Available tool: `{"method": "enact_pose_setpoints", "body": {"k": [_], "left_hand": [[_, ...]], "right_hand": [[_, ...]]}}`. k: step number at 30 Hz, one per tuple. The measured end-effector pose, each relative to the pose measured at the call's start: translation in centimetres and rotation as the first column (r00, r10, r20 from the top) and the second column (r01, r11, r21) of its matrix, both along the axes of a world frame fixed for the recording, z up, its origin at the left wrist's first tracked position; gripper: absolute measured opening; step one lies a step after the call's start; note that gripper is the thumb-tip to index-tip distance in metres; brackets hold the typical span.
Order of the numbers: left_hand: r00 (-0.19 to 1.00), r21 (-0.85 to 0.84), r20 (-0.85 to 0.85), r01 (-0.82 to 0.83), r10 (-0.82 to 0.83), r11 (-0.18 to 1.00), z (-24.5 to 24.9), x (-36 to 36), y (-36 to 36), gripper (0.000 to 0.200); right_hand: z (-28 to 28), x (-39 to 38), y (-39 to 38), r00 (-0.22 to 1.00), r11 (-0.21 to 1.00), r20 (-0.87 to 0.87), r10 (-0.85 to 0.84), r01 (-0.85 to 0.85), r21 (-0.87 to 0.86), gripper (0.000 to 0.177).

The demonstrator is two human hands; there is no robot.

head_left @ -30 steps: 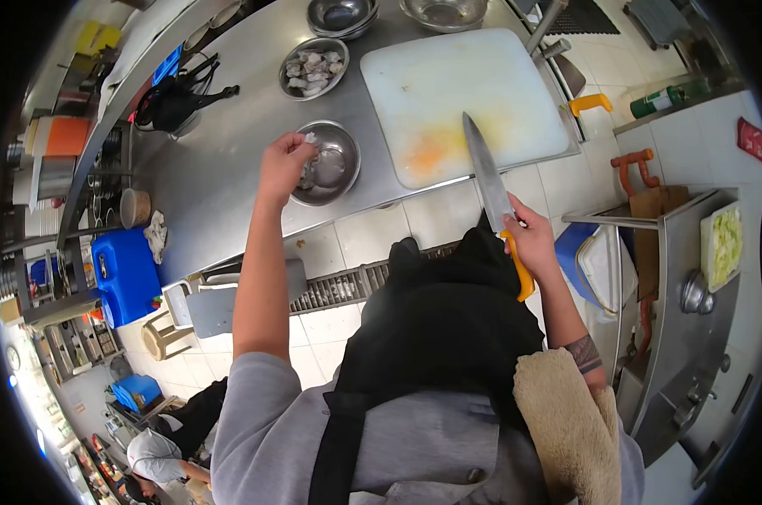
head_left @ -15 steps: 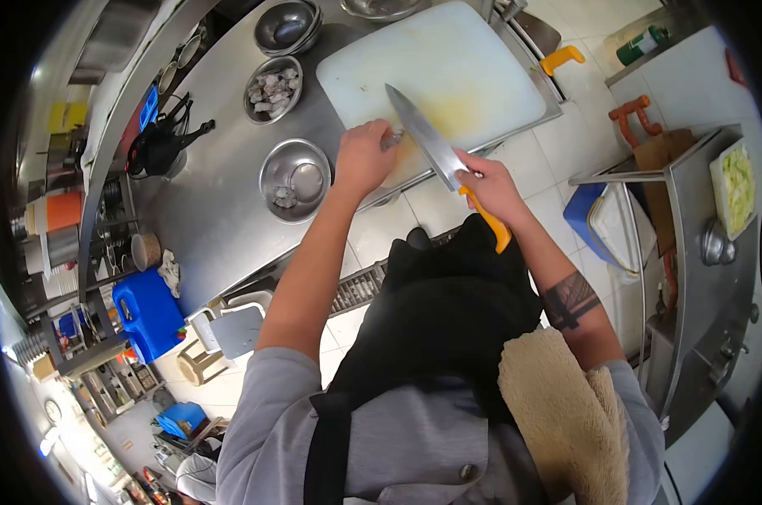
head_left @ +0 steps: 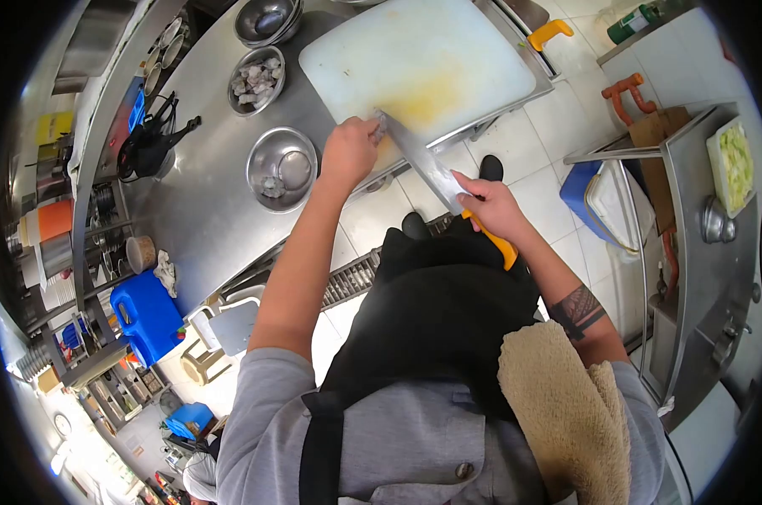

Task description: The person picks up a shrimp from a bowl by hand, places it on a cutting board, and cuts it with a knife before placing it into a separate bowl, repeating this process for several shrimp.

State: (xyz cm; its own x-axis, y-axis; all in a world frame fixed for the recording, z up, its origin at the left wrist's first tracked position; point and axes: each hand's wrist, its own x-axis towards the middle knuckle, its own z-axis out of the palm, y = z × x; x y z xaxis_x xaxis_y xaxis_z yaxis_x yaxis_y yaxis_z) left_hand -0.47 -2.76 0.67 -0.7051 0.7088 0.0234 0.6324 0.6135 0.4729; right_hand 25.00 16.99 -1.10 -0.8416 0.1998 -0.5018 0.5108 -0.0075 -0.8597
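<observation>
My right hand [head_left: 487, 202] is closed around the yellow handle of a chef's knife [head_left: 426, 168], near where the blade begins. The blade slants over the near edge of the white cutting board [head_left: 356, 59], its tip close to my left fingers. My left hand [head_left: 352, 151] is closed on a small grey raw shrimp [head_left: 380, 128], mostly covered by the fingers, at the board's near left corner. Left of that hand stands a steel bowl [head_left: 259, 151] with a few grey pieces at its bottom. A smaller bowl [head_left: 278, 94] behind it holds more raw shrimp [head_left: 255, 82].
Stacked steel bowls [head_left: 263, 21] stand at the back of the steel table [head_left: 200, 223]. A black utensil [head_left: 149, 147] lies to the left. Another yellow handle [head_left: 551, 34] sticks out beyond the board. On the right, a steel unit [head_left: 705, 278] carries a tray of chopped greens [head_left: 735, 168].
The knife has drawn back toward me, so its tip is now beside my left fingers instead of farther over the board. My left hand still pinches the shrimp. The view has shifted slightly.
</observation>
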Motion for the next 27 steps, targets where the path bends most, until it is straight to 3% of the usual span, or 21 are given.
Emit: {"method": "enact_pose_setpoints", "body": {"k": [3,8,12,14,15,17,18,20,27], "left_hand": [[1.000,-0.045,-0.002,-0.008,0.008,0.999,-0.1,0.1,-0.1,0.029],[0.984,0.044,0.142,-0.112,0.104,0.993,-0.7,0.0,-0.5,0.040],[0.982,0.042,0.153,-0.118,0.110,0.992,-0.7,0.1,-0.6,0.039],[0.986,0.059,0.118,-0.128,0.121,0.990,-1.0,0.1,-0.6,0.041],[0.986,0.061,0.118,-0.129,0.121,0.990,-0.8,0.1,-0.4,0.041],[0.966,0.062,0.185,-0.195,0.181,0.979,-0.4,0.4,0.0,0.038],[0.965,0.065,0.185,-0.199,0.184,0.978,-0.1,0.7,0.5,0.038],[0.976,0.041,-0.002,-0.217,0.217,0.975,0.6,1.7,1.4,0.021],[0.983,0.174,0.031,-0.182,0.179,0.968,-1.9,0.8,1.5,0.019]], "right_hand": [[0.2,1.9,-0.8,1.000,0.999,0.028,-0.009,0.011,-0.045,0.050],[0.4,4.1,-1.8,0.999,0.996,0.045,-0.002,0.006,-0.086,0.048],[1.1,5.4,-1.4,0.993,0.992,0.114,0.031,-0.017,-0.124,0.048],[1.6,6.1,-1.1,0.959,0.960,0.052,0.279,-0.278,-0.017,0.048],[1.4,6.6,-1.2,0.959,0.960,0.051,0.279,-0.279,-0.015,0.048],[0.7,7.4,-1.6,0.965,0.966,-0.066,0.253,-0.249,0.064,0.047],[2.3,7.2,-1.2,0.981,0.983,0.072,0.181,-0.177,-0.055,0.046],[2.4,7.6,-0.1,0.987,0.990,0.096,0.132,-0.127,-0.062,0.047],[3.2,7.0,2.7,0.991,0.999,0.134,-0.031,0.032,-0.012,0.047]]}}
